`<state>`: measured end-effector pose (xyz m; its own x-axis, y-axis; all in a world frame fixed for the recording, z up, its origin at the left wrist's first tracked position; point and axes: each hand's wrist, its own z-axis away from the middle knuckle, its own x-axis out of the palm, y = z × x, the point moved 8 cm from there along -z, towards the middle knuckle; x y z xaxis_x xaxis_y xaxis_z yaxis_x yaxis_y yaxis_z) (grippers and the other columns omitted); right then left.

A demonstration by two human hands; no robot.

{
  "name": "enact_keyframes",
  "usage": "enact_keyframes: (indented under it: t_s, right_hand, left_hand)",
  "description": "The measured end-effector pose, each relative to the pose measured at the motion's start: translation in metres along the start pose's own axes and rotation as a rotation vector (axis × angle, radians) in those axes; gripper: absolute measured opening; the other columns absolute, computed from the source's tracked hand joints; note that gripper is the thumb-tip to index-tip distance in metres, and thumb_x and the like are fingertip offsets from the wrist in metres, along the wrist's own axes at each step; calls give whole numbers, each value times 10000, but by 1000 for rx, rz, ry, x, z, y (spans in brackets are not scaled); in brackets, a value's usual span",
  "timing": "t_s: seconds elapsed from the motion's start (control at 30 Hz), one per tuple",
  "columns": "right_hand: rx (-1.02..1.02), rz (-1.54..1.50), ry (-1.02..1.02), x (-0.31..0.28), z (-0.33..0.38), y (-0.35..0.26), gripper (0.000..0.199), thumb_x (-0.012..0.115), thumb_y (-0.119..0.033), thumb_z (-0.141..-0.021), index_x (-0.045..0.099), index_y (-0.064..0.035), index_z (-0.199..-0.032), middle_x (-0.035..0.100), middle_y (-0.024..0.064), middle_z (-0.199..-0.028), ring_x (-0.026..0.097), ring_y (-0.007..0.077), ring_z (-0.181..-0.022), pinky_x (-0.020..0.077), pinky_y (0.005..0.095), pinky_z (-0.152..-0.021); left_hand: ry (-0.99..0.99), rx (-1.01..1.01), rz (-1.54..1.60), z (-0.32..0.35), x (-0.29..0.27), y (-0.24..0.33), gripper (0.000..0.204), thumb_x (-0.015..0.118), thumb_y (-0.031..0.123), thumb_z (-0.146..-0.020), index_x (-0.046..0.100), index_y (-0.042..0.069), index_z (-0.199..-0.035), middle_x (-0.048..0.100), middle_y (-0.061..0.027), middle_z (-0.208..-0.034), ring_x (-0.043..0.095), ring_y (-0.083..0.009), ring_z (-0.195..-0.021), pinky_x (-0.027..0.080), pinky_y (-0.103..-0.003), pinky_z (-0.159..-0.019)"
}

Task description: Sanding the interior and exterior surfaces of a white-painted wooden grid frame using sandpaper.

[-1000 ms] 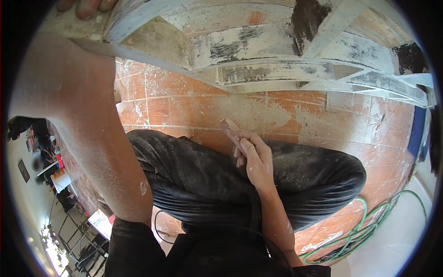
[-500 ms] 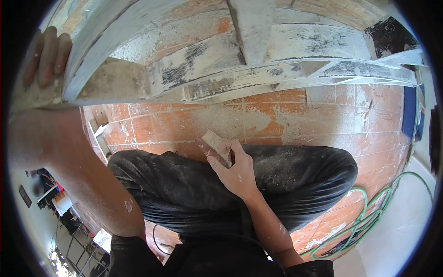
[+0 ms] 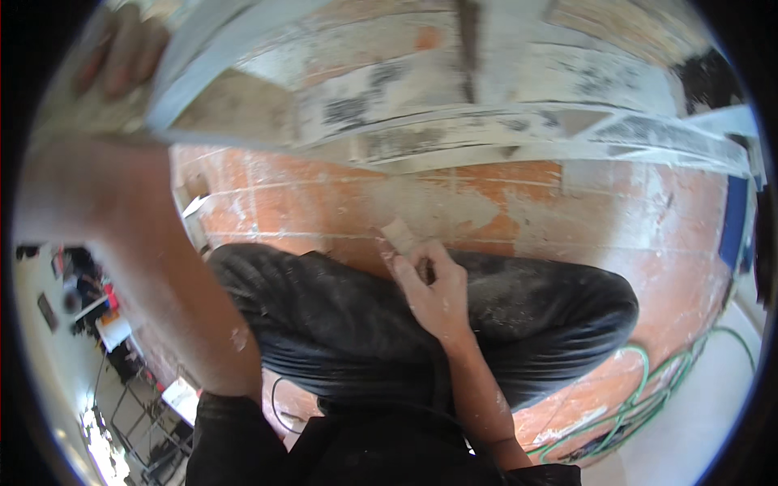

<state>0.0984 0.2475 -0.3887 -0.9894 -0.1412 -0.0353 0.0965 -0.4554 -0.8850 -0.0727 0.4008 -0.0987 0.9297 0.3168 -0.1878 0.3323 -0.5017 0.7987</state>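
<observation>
My right hand (image 3: 440, 300) is closed over my lap, thumb and fingers pinching a small folded piece of sandpaper (image 3: 398, 236), pale on the side that shows. Part of the sandpaper is hidden by the fingers. At the upper left, my left hand (image 3: 123, 55) has its fingers bent over a member of a large wooden frame (image 3: 389, 146), gripping it. That frame is patchy white with dark worn areas, and it spans the far side in front of me. Motion blurs the left hand and the frame.
I sit with dusty dark trousers (image 3: 324, 296) folded on an orange tiled floor (image 3: 279, 194) smeared with white dust. A coiled green hose (image 3: 660, 393) lies at the right by a pale wall. Tools and a metal rack (image 3: 134, 413) stand at the lower left.
The view has shifted, so the frame and both hands sit further right and a little higher in the picture. The sandpaper stays in my right hand; my left hand stays on the frame.
</observation>
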Motion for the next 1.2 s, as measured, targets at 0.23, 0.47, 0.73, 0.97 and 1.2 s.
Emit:
enact_keyframes:
  t_s: [0.23, 0.47, 0.73, 0.97, 1.2]
  right_hand:
    - [-73, 83, 35, 6, 2, 3, 226, 693, -120, -778, 489, -31, -821, 536, 129, -634, 507, 181, -554, 434, 311, -552]
    - [-109, 12, 114, -4, 3, 3, 255, 697, -83, -773, 493, -40, -921, 540, 94, -634, 506, 165, -564, 433, 297, -556]
    - [-51, 152, 234, -33, -3, 8, 413, 654, -62, -802, 512, -30, -1189, 490, 53, -595, 452, 141, -523, 415, 278, -544]
    - [-145, 72, 201, -25, -4, 19, 216, 583, -72, -837, 510, -5, -1029, 622, 186, -733, 647, 273, -689, 474, 358, -625]
    - [-210, 64, 295, -34, 1, 17, 178, 557, -96, -840, 485, 22, -952, 608, 237, -755, 634, 365, -743, 476, 403, -670]
  left_hand:
    - [169, -56, -171, 6, -15, -1, 847, 266, 762, -812, 422, -19, -1100, 414, -114, -854, 404, -176, -760, 366, -312, -630]
    - [336, -116, -249, 16, -28, -6, 918, 272, 744, -812, 369, -37, -1283, 492, -193, -1111, 480, -228, -1028, 428, -339, -846]
    - [-104, -175, 690, 38, 11, -45, 914, 262, 769, -820, 331, 66, -1400, 494, -150, -1260, 523, -254, -1096, 440, -389, -926]
    - [144, -378, 218, 63, 41, -113, 405, 459, 467, -933, 506, 64, -928, 506, -22, -672, 483, -135, -585, 497, -367, -673]
    - [351, -336, 373, 76, 29, -111, 349, 647, 305, -873, 505, 32, -707, 433, 6, -549, 420, -92, -457, 497, -304, -513]
